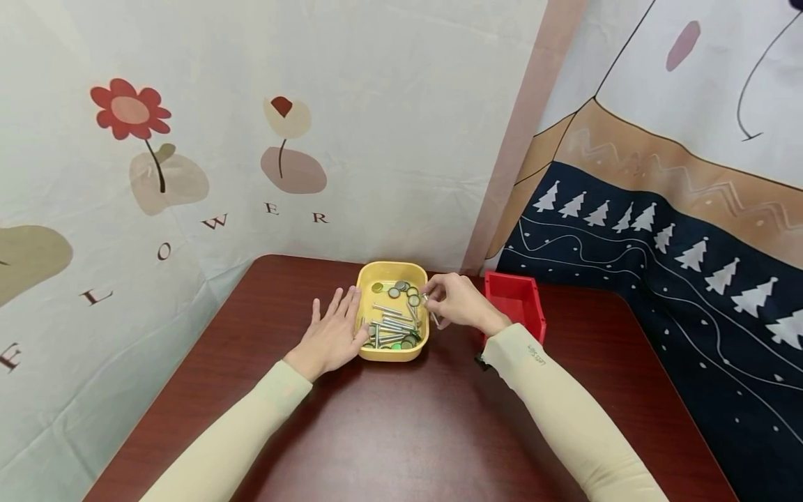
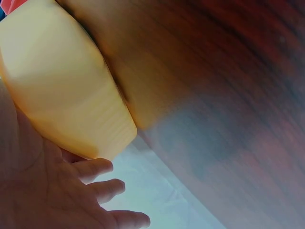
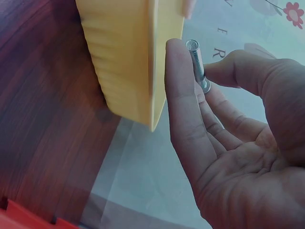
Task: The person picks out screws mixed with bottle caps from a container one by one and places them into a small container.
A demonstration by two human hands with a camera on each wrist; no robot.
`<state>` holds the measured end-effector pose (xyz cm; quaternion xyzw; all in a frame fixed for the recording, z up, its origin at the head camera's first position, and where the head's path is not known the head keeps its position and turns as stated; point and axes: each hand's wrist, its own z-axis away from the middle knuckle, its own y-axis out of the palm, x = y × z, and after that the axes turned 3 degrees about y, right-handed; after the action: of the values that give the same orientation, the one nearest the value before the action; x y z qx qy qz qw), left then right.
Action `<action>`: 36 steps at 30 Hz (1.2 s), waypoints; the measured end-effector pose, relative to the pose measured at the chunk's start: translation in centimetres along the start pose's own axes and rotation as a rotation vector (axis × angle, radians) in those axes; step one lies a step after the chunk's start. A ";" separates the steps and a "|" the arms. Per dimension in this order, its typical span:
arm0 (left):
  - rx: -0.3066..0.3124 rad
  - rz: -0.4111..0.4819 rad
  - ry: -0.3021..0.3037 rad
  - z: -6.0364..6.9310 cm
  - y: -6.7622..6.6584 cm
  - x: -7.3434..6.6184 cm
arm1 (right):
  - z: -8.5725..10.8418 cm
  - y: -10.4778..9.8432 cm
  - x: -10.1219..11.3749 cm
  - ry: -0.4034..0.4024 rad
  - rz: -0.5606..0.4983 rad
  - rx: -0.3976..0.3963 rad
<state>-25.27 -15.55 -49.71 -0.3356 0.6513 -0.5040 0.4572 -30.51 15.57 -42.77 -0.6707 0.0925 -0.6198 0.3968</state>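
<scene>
A yellow tray (image 1: 394, 354) on the table holds several silver bolts (image 1: 390, 309) and several round caps (image 1: 401, 285). Flat against the tray's left side, my left hand (image 1: 332, 335) lies with straight, spread fingers, its thumb reaching over the rim. In the left wrist view the left palm (image 2: 43, 186) faces the tray wall (image 2: 71, 81). Just beyond the right rim, my right hand (image 1: 461, 300) pinches a silver metal bolt (image 3: 198, 64) between thumb and index finger. A second round metal end shows below it, so there may be more than one piece.
A red bin (image 1: 514, 300) stands right of the tray, partly behind the right forearm. The brown table (image 1: 401, 432) meets a printed cloth backdrop (image 1: 376, 139) at its far edge.
</scene>
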 end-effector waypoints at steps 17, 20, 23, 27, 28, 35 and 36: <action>0.012 0.011 -0.004 0.1 -0.1 0.1 | 1.5 -2.5 -1.7 0.029 -0.082 -0.051; 0.011 0.012 -0.002 0.1 -0.1 0.0 | 1.6 -3.0 -2.2 0.037 -0.082 -0.055; 0.011 0.013 -0.002 0.1 -0.1 0.0 | 1.8 -3.6 -2.6 0.048 -0.089 -0.061; 0.004 0.007 -0.001 0.0 -0.1 -0.1 | 2.0 -4.3 -3.2 0.060 -0.092 -0.076; 0.002 0.006 0.000 0.0 -0.1 -0.1 | 2.1 -4.5 -3.3 0.061 -0.089 -0.080; -0.002 0.011 -0.003 0.0 -0.1 -0.1 | 2.8 -5.8 -4.3 0.067 -0.076 -0.098; -0.002 0.010 -0.003 0.0 -0.1 -0.1 | 2.9 -6.0 -4.5 0.067 -0.077 -0.102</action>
<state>-25.22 -15.51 -49.58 -0.3337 0.6529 -0.5006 0.4602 -31.10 23.53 -42.09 -0.6719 0.1112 -0.6514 0.3346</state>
